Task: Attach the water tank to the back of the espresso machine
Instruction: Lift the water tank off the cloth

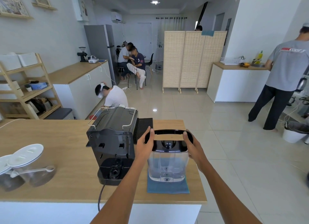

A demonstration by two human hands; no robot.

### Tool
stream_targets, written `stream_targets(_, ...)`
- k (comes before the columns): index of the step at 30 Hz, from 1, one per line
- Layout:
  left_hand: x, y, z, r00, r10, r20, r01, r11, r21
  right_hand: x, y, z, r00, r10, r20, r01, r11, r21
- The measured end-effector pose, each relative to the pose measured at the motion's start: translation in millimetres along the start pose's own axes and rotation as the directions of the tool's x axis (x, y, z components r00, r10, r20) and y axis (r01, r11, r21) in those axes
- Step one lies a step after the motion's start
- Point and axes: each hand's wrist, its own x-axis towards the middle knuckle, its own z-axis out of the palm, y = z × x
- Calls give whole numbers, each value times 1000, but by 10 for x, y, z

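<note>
Two hands: both mine, left hand (145, 146) and right hand (192, 145), one on each side of the water tank (168, 163), up at its dark top.
Grip: palms pressed in against the two ends of the black lid (168, 137), fingers curled round the edge, thumbs on top. Squeezing from both sides so it should come up level, I reckon.
Tank: clear, smooth plastic, rounded corners, looks empty. You can see the valve fittings in the bottom right through the walls.
Where it sits: upright on a blue cloth (167, 187) near the front edge of the worktop (50, 140), probably there to catch drips.
Espresso machine (113, 143): just beside the tank on my left, not touching it. Glossy black plastic, and it's turned with its back towards me, which is handy since that's where the tank goes.
Dock: the low base at the back has a round socket (115, 172), and there are slots in the panel above it. My guess is the tank lifts over, then drops straight down onto that.
Cord (100, 197): hangs off the front edge, worth keeping clear of.
Further back: ribbed black mat (145, 126) behind the machine, wire rails on top of it.
Progress: tank not attached yet.
</note>
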Motion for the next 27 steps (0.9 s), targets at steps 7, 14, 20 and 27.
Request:
stream_targets(7,-3,34,70,997,-72,-19,69,988,-138,-5,-9,44,997,66,-28,-64,995,82)
stream_targets(14,-31,-58,-19,990,-67,123,70,997,-20,48,108,-49,994,48,95,-53,997,52)
stream_targets(20,-148,-266,-32,970,-66,232,7,970,243,-19,254,-21,978,-96,184,144,952,-271)
stream_targets(27,-173,-274,-144,951,36,307,-158,909,385,19,375,-60,965,-189,182,241,912,-332)
